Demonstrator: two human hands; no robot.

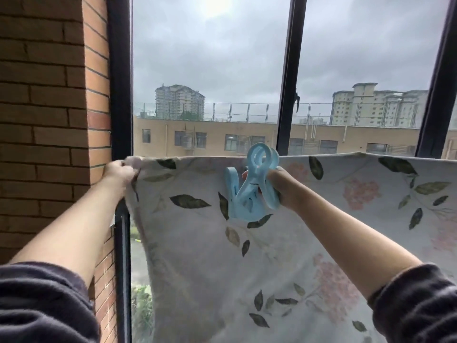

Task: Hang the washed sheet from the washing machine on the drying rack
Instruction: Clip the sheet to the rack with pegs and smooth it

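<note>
Floral sheet (272, 243) stretched along its top edge between both hands, in front of a window.

The sheet, thin pale fabric printed with dark leaves and pink flower clusters, hangs flat below both hands and extends past the right hand (279, 185); the support under its top edge is hidden. Left of the left hand (121, 173) stands a rough red-brown brick wall (49, 120); just behind that hand runs a smooth dark window frame (120, 95). The right hand curls round large light blue pegs (249, 191) of glossy plastic, with looped ring handles and broad curved jaws, in front of the sheet. The left hand pinches the sheet's bunched top corner.
</note>
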